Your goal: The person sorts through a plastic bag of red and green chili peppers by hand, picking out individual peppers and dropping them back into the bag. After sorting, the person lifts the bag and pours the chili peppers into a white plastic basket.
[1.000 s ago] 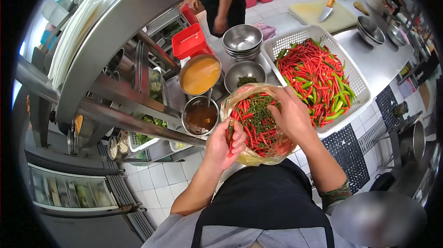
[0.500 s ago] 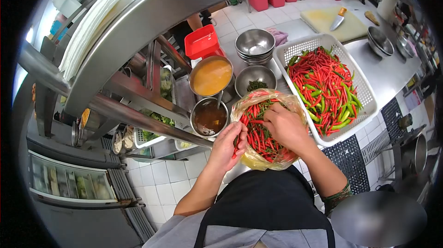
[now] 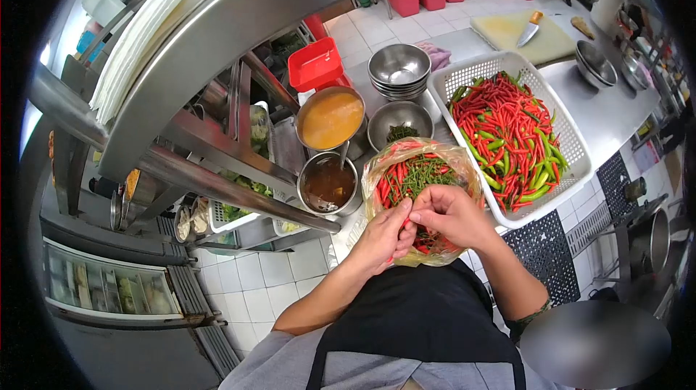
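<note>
Both hands meet over a clear plastic bag [image 3: 471, 172] filled with red chili peppers [image 3: 396, 175] and a heap of green stems [image 3: 429, 177]. My left hand [image 3: 383, 236] is closed around red chilies, bits of which show between its fingers. Fingertips of my right hand [image 3: 444, 214] pinch together against the left fingertips; whatever small part they grip is hidden. Behind the bag, a steel bowl [image 3: 378, 129] holds some dark green stems. To the right of the bag stands a white perforated basket [image 3: 444, 104] piled with red and green chilies [image 3: 511, 140].
Left of the bag are a pot of orange liquid [image 3: 330, 120] and a pot of brown liquid [image 3: 328, 183]. Stacked steel bowls [image 3: 399, 65], a red tub [image 3: 315, 64] and a knife [image 3: 530, 29] on a cutting board [image 3: 500, 31] are farther back. A metal shelf rail [image 3: 239, 187] runs close on the left.
My right hand has come out of the bag's chilies, toward me, to meet the left hand. My left hand has shifted right, over the bag's near edge.
</note>
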The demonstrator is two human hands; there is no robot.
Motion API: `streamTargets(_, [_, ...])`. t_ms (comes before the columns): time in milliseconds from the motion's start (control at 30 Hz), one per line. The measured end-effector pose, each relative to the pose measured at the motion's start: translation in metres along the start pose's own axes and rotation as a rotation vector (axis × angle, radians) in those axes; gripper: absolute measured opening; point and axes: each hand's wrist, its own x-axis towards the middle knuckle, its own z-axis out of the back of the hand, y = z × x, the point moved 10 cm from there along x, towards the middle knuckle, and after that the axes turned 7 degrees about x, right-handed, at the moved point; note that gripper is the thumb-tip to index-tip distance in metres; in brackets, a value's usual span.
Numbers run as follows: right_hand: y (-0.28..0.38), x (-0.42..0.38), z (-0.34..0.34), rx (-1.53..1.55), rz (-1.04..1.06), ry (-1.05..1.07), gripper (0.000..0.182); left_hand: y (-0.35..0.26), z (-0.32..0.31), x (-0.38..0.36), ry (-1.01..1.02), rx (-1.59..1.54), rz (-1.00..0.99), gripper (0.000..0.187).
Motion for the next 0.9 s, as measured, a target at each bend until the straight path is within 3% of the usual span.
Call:
streamTargets(33, [-0.005,0.002,-0.002,0.090,-0.009,-0.012,0.016,0.000,0.001,0.000,-0.032,-0.035,0.004,0.038])
streamTargets(133, [0.041,-0.010,-0.010,-0.581,0.299,-0.206,0.016,-0.004,0.006,0.003,-0.148,-0.123,-0.001,0.040])
streamTargets(167, [0.058,-0.016,-0.021,-0.744,0.499,-0.249,0.014,-0.007,0.009,0.004,-0.196,-0.141,-0.010,0.040])
streamTargets(267, [0.075,-0.020,-0.024,-0.904,0.687,-0.336,0.014,-0.014,0.011,0.006,-0.159,-0.178,-0.089,0.040])
streamTargets(400, [0.083,-0.011,0.008,-1.095,0.551,-0.493,0.009,-0.027,0.021,-0.003,-0.056,-0.264,-0.187,0.041])
streamTargets(533, [0.033,-0.002,-0.008,-1.094,0.233,-0.060,0.015,-0.027,0.042,-0.003,-0.038,-0.334,-0.215,0.044])
streamTargets(667, [0.008,0.009,-0.024,-1.282,0.208,-0.151,0.019,-0.022,0.048,-0.004,-0.090,-0.279,-0.197,0.044])
streamTargets(767, [-0.006,0.020,-0.019,-1.275,-0.006,-0.137,0.020,-0.011,0.046,0.002,-0.045,-0.251,-0.151,0.041])
streamTargets(900, [0.024,0.009,-0.013,-1.084,0.071,-0.123,0.018,-0.014,0.048,0.001,-0.042,-0.188,-0.228,0.032])
